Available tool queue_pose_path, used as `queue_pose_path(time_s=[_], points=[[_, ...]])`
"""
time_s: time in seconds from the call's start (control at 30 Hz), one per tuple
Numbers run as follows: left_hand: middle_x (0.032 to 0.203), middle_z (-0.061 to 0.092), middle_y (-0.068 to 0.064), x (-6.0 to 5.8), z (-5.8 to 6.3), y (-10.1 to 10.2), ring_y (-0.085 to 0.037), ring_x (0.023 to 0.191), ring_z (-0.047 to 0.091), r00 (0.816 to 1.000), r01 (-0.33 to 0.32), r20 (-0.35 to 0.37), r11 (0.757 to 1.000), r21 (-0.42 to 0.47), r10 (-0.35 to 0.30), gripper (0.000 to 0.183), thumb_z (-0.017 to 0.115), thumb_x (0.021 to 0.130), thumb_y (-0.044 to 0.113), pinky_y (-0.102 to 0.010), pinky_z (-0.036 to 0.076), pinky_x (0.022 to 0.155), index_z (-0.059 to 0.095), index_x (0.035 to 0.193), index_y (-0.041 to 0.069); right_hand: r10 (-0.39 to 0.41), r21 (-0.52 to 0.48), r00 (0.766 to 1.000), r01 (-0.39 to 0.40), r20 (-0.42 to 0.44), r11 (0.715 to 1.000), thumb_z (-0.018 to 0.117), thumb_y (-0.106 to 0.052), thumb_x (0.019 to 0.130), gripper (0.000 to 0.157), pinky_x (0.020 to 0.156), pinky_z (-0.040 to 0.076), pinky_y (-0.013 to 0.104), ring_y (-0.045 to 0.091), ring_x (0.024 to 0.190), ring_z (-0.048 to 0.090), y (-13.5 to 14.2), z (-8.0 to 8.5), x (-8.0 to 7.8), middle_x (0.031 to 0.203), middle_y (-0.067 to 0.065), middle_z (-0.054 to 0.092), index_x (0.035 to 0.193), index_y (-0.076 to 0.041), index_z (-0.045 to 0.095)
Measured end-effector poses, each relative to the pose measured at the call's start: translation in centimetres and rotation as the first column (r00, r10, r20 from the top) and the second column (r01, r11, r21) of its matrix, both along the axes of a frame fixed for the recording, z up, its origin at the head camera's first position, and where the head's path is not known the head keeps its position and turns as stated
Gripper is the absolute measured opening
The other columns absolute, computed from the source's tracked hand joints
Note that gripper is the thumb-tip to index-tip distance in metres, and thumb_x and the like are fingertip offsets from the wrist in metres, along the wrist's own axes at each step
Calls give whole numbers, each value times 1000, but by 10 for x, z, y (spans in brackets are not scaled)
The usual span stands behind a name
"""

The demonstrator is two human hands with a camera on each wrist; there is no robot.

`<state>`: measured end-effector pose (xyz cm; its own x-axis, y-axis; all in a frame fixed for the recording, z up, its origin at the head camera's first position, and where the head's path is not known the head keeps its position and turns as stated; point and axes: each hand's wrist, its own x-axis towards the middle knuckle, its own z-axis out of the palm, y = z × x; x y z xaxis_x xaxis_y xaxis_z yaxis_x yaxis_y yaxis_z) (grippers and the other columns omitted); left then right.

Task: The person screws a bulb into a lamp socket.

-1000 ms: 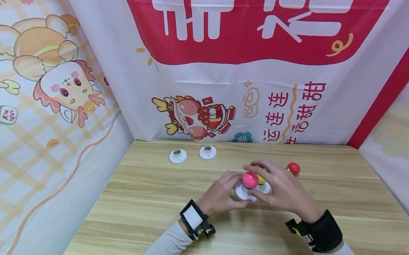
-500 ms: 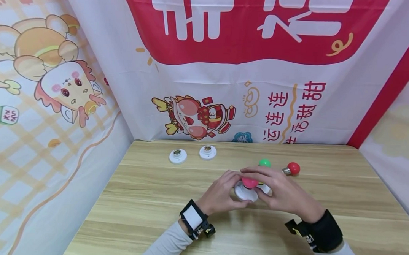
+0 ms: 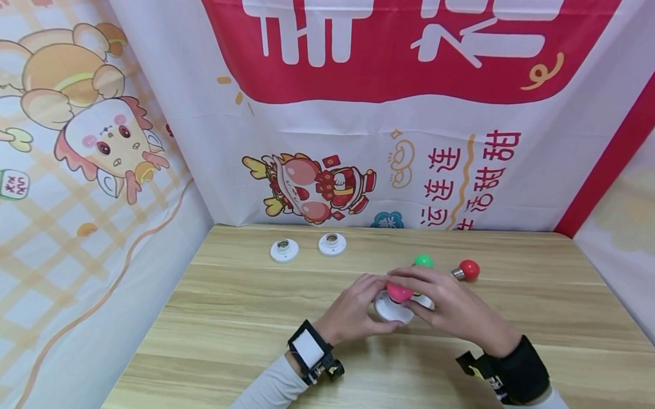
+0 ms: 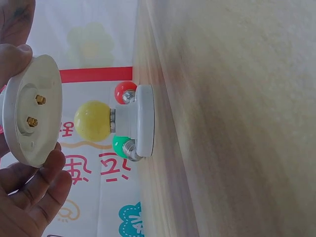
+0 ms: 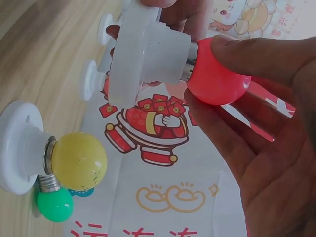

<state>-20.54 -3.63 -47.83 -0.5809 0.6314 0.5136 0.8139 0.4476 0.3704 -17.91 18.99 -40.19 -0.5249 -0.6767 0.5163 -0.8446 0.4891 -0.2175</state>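
Note:
My left hand [image 3: 351,309] grips a white lamp holder [image 4: 38,111] by the rim of its round base, raised off the table. In the left wrist view its underside shows two brass screws. My right hand [image 3: 457,305] holds a pinkish-red bulb [image 5: 217,74] between thumb and fingers. The bulb sits at the mouth of that holder, with a strip of its metal cap showing in the right wrist view. Just beyond, a yellow bulb [image 5: 79,160] stands in another white lamp holder [image 4: 144,121] on the table, mostly covered by my right hand in the head view.
Behind my right hand lie a green bulb [image 3: 424,260] and a red bulb [image 3: 470,270]. Two bulbless lamp holders, one at left [image 3: 284,250] and another [image 3: 332,244] beside it, stand near the table's back edge. A printed cloth [image 3: 320,125] hangs behind the wooden table [image 3: 217,346].
My right hand's fingers have shifted over the pinkish-red bulb, covering more of its top and uncovering the green bulb behind. My left hand stays in place with the lamp holder.

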Motion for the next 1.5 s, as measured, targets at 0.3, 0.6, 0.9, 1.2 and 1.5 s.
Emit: queue_pose_path(time_s=[0.3, 0.6, 0.9, 1.2, 1.5], points=[[132, 53, 5, 0, 0, -1, -3, 121, 41, 1000, -4, 1, 1000, -4, 4, 75, 65, 80, 61, -19, 43, 99, 48, 138, 17, -41, -5, 999, 41, 4, 999, 82, -19, 75, 50, 89, 54, 35, 16, 113, 57, -1, -2, -2, 125, 1, 62, 122, -16, 66], [131, 53, 6, -1, -1, -2, -3, 120, 41, 1000, -15, 14, 1000, -11, 15, 74, 66, 79, 63, -19, 44, 98, 50, 136, 18, -91, -12, 996, 91, 1, 996, 82, -27, 74, 49, 84, 56, 33, 15, 107, 60, -2, -3, -1, 120, 0, 64, 120, -16, 66], [131, 53, 6, 1, 1, -2, -3, 119, 42, 999, -24, 31, 999, -21, 25, 73, 64, 79, 64, -19, 45, 97, 51, 135, 18, -107, -22, 994, 106, -39, 994, 82, -32, 74, 50, 79, 58, 31, 14, 102, 61, -2, -6, -3, 118, -1, 63, 119, -17, 66], [135, 50, 7, 0, 1, -1, -3, 122, 40, 997, 14, 81, 1000, 4, -15, 76, 65, 81, 61, -20, 44, 99, 43, 141, 20, -109, -8, 992, 109, -61, 994, 83, -28, 73, 52, 81, 58, 35, 17, 103, 61, -2, -5, -6, 120, 3, 63, 121, -16, 65], [140, 48, 7, -1, 5, -2, -5, 124, 39, 994, 43, 96, 999, 24, -45, 80, 69, 80, 56, -23, 43, 101, 38, 145, 20, -90, -3, 996, 90, 4, 996, 76, -41, 80, 57, 89, 55, 38, 16, 114, 56, -5, -2, -4, 129, 1, 58, 129, -19, 60]])
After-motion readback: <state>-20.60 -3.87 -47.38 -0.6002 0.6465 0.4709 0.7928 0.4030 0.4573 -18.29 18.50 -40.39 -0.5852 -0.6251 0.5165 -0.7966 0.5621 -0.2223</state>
